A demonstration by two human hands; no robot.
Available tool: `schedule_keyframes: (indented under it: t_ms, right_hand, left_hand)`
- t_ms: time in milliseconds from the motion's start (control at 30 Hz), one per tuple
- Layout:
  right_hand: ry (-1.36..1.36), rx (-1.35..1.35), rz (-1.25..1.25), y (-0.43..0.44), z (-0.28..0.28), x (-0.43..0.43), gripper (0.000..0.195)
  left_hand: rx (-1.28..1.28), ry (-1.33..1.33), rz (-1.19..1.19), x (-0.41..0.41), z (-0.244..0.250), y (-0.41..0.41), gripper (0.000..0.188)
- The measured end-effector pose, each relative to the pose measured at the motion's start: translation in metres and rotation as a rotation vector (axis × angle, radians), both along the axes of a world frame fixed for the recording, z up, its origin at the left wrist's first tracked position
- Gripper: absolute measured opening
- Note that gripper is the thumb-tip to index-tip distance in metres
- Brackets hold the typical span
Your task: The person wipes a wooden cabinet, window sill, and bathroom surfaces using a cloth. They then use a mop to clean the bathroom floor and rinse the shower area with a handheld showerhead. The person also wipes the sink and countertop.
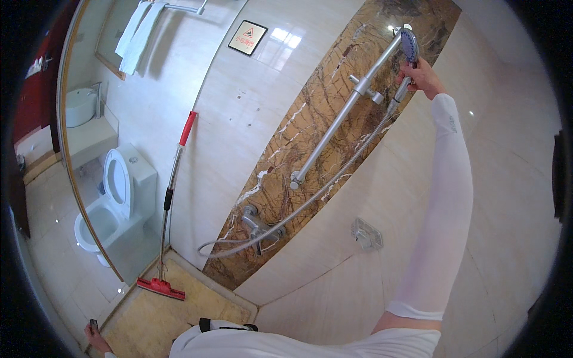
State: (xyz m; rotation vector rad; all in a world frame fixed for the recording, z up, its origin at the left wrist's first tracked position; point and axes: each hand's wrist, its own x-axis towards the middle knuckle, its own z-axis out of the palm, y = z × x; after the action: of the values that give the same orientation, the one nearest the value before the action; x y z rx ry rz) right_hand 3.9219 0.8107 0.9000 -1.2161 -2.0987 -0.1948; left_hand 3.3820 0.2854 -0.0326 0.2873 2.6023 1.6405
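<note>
My right hand (pixel 423 78) is raised high at the upper right, its fingers around the handle of a chrome hand shower (pixel 409 45). The shower head is close to the top of a chrome slide rail (pixel 333 125) on the wall. From the handle, a metal shower hose (pixel 331 181) hangs in a long curve down to the mixer tap (pixel 259 226). Low at the left edge, my left hand (pixel 97 341) has its fingers on a small dark object (pixel 93 323), too small to identify.
A red floor squeegee (pixel 162 288) stands on the yellowish shower floor (pixel 215 308), its pole leaning on the wall. Left of it are a gold-edged glass panel (pixel 71 179), a toilet (pixel 117 210) and a washbasin (pixel 80 107). A soap dish (pixel 367 234) juts from the wall.
</note>
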Motion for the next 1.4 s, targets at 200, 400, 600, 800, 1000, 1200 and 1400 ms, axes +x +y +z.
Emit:
schedule_keyframes:
  t_ms: [200, 400, 600, 800, 1000, 1200, 1400]
  right_hand:
    - [0.069, 0.09, 0.096, 0.026, 0.007, 0.016, 0.02]
    - [0.07, 0.163, 0.182, 0.028, 0.013, 0.013, 0.017]
    - [0.2, 0.071, 0.395, 0.047, 0.015, 0.028, 0.02]
    - [0.571, 0.051, 0.32, 0.102, -0.004, 0.023, 0.026]
    - [0.879, 0.273, 0.555, 0.123, -0.04, 0.004, 0.026]
    - [0.844, 0.203, 0.516, 0.115, -0.043, -0.003, 0.027]
    - [0.864, 0.013, 0.63, 0.12, -0.037, 0.003, 0.027]
  left_hand:
    - [0.221, 0.025, -0.06, -0.008, 0.017, 0.043, 0.015]
    - [0.28, 0.029, -0.094, -0.006, 0.03, 0.056, 0.012]
    - [0.194, 0.058, 0.005, 0.003, 0.031, 0.049, 0.009]
    - [0.104, 0.007, 0.002, 0.014, 0.035, 0.045, 0.012]
    - [0.105, 0.108, 0.046, 0.026, 0.028, 0.044, 0.014]
    - [0.177, 0.063, 0.03, 0.044, 0.035, 0.052, 0.012]
    - [0.098, 0.119, -0.058, 0.04, 0.054, 0.059, 0.011]
